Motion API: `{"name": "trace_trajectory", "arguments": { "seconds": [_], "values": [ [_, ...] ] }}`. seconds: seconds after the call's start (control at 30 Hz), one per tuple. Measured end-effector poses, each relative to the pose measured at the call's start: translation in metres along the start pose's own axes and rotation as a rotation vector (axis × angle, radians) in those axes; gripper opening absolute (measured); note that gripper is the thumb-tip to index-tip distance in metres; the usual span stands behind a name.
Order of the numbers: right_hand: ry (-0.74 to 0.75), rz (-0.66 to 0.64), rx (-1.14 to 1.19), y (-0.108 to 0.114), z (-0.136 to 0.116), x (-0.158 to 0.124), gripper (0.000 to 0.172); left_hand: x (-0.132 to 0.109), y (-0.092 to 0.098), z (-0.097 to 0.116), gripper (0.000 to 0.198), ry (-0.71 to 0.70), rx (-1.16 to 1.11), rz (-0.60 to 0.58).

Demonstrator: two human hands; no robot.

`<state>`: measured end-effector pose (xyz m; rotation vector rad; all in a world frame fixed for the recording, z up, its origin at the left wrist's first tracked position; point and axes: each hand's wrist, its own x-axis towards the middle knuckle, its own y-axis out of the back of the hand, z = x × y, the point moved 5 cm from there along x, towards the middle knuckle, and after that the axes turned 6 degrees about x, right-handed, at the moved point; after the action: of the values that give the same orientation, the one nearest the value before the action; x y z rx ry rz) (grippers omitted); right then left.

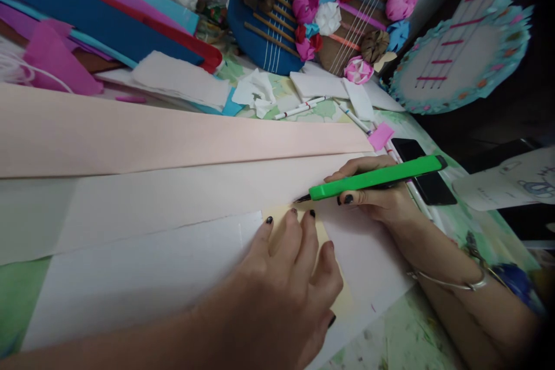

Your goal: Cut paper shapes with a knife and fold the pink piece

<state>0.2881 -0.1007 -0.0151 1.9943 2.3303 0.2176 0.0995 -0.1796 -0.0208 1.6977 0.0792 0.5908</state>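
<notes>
My right hand [377, 193] is closed round a bright green marker [375, 178], whose dark tip touches the pale pink paper sheet [182, 185] at the top edge of a small cream card [321, 231]. My left hand [284, 286] lies flat on that cream card with its fingers spread, pressing it onto the paper. A silver bangle [451, 283] sits on my right wrist.
A black phone [422, 170] lies just right of the marker. Behind are white pens [301, 108], white paper scraps [255, 92], a pink slip [380, 136], rolls of coloured crepe paper [95, 17], paper-flower craft guitars [333, 11] and a turquoise round craft piece [459, 58].
</notes>
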Motion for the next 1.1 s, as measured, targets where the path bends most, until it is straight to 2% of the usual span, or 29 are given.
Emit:
{"name": "trace_trajectory", "arguments": {
  "seconds": [0.37, 0.6, 0.87, 1.1],
  "values": [
    [0.034, -0.033, -0.023, 0.0025, -0.0001, 0.0005, 0.024, 0.003, -0.0001, -0.0003, 0.049, -0.001, -0.012, -0.005],
    [0.008, -0.026, 0.01, 0.0031, 0.0016, 0.0004, 0.028, 0.0008, 0.0017, 0.0006, 0.051, 0.007, -0.016, -0.001],
    [0.022, -0.027, 0.001, 0.0024, 0.0015, -0.0003, 0.024, 0.0013, 0.001, -0.0005, 0.051, 0.004, -0.01, -0.005],
    [-0.007, 0.008, 0.027, 0.0026, 0.0016, 0.0005, 0.029, 0.0034, 0.0011, -0.0012, 0.051, 0.012, -0.013, -0.006]
  ]
}}
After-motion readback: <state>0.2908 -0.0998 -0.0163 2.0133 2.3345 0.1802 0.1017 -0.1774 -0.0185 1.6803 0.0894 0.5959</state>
